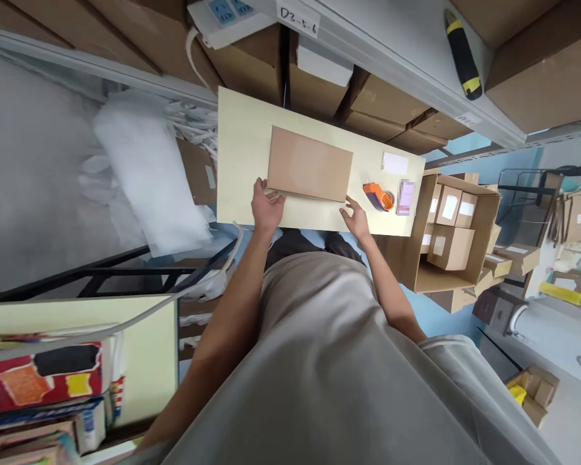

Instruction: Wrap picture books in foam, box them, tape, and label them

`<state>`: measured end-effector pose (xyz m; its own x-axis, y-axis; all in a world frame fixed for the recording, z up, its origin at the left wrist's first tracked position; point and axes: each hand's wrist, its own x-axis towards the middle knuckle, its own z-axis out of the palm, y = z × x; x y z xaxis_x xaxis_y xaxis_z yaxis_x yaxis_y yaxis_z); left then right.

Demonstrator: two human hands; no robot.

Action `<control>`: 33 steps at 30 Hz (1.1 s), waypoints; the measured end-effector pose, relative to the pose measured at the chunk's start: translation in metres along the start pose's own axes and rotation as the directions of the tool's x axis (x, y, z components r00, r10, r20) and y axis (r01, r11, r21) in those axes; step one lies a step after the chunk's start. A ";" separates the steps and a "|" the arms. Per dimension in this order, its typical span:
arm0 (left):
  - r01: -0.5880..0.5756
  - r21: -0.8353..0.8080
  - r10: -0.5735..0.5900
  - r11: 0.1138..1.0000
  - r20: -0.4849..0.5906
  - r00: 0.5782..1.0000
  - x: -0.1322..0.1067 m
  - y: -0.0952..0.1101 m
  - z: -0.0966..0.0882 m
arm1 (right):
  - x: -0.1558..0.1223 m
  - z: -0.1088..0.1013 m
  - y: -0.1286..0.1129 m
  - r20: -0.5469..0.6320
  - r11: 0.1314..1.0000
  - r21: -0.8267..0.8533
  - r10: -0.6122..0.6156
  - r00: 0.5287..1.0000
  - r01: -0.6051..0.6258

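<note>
On the pale table [237,148], the stiff, likely light box [310,163] wants corner grips: left hand [267,208] curled on 1, right hand [356,218] open alongside.

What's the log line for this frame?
left hand: on flat box corner | right hand: at opposite near corner | tape dispenser: on table

Your cardboard box [310,163] is plain brown, flat and unmarked on top. It lies level on the pale table [242,161], long edge toward you.
</note>
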<state>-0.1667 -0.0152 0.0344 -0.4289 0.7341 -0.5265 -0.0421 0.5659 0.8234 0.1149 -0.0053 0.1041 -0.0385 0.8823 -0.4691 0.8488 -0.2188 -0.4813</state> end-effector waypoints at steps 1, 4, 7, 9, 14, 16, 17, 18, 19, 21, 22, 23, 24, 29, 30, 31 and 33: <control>-0.005 -0.030 0.005 1.000 -0.022 1.000 0.001 0.000 0.001 | 0.003 -0.007 0.010 -0.044 0.999 -0.035 -0.005 0.999 0.003; -0.014 -0.071 0.006 0.997 -0.110 0.994 -0.006 -0.007 0.006 | 0.009 -0.030 0.048 -0.167 0.973 -0.216 0.045 0.985 -0.082; -0.014 -0.062 0.000 0.998 -0.210 0.978 -0.029 -0.021 0.022 | 0.019 -0.046 0.086 -0.189 0.925 -0.344 0.102 0.977 -0.163; -0.017 -0.043 0.006 0.999 -0.230 0.973 -0.050 -0.033 0.041 | 0.032 -0.047 0.107 -0.160 0.914 -0.379 0.087 0.983 -0.142; -0.028 -0.032 0.023 0.999 -0.136 0.990 -0.115 -0.059 0.099 | 0.069 -0.027 0.144 -0.144 0.936 -0.341 0.038 0.989 -0.085; -0.035 -0.032 0.033 0.999 -0.061 0.998 -0.143 -0.062 0.121 | 0.072 -0.023 0.153 -0.131 0.956 -0.285 0.031 0.991 -0.067; -0.037 -0.032 0.036 0.999 -0.018 0.999 -0.156 -0.061 0.132 | 0.069 -0.023 0.155 -0.110 0.972 -0.230 0.017 0.994 -0.042; -0.041 -0.038 0.042 0.998 0.024 0.999 -0.168 -0.058 0.142 | 0.063 -0.024 0.155 -0.080 0.989 -0.145 -0.005 0.997 -0.006; -0.050 -0.046 0.053 0.998 0.069 0.996 -0.179 -0.054 0.151 | 0.054 -0.027 0.154 -0.044 0.999 -0.023 -0.037 0.998 0.036; -0.105 -0.065 0.113 0.992 0.127 0.986 -0.196 -0.042 0.166 | 0.031 -0.032 0.148 0.034 0.948 0.303 -0.117 0.993 0.101; -0.144 -0.073 0.153 0.987 0.133 0.979 -0.201 -0.035 0.171 | 0.018 -0.035 0.143 0.071 0.880 0.463 -0.158 0.985 0.108; -0.183 -0.077 0.192 0.980 0.132 0.972 -0.205 -0.029 0.174 | 0.005 -0.036 0.138 0.112 0.802 0.590 -0.194 0.975 0.092; -0.219 -0.075 0.227 0.973 0.127 0.966 -0.207 -0.024 0.177 | -0.008 -0.038 0.134 0.155 0.734 0.677 -0.219 0.963 0.058; -0.235 -0.063 0.241 0.970 0.124 0.963 -0.210 -0.017 0.173 | -0.047 -0.039 0.121 0.256 0.617 0.784 -0.218 0.942 -0.070; -0.222 -0.076 0.230 0.972 0.128 0.965 -0.211 -0.018 0.171 | -0.050 -0.039 0.120 0.258 0.620 0.781 -0.216 0.942 -0.072; -0.214 -0.092 0.225 0.972 0.135 0.965 -0.213 -0.019 0.169 | -0.052 -0.040 0.120 0.262 0.625 0.777 -0.219 0.940 -0.071; -0.213 -0.114 0.229 0.970 0.155 0.961 -0.218 -0.023 0.166 | -0.054 -0.040 0.119 0.278 0.636 0.768 -0.232 0.932 -0.071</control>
<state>0.0773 -0.1262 0.0954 -0.2824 0.8930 -0.3504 -0.0527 0.3503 0.9352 0.2392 -0.0627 0.1016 -0.3795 0.7573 -0.5315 0.1380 -0.5218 -0.8419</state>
